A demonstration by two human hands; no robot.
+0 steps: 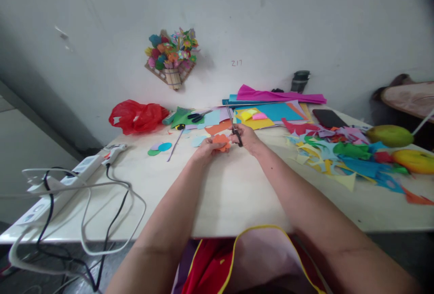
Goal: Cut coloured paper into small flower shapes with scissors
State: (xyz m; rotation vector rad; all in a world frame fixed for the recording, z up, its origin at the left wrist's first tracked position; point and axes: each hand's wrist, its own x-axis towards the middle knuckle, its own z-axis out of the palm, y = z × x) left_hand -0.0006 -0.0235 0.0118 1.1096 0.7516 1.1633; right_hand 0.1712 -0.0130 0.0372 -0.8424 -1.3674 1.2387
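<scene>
Flower [222, 142] looks light, flimsy and easily creased, best held lightly by its edge; left hand [205, 150] pinches it, right hand [248, 137] grips scissors [233, 128] near it.

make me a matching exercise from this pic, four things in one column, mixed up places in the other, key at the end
Things
1. orange scalloped paper
2. nearer scissors
3. red plastic bag
4. flower bouquet

Places
a. up on the wall
b. in the left hand
c. toward the back left of the table
d. in the right hand

Pairs: 1-b, 2-d, 3-c, 4-a
</scene>
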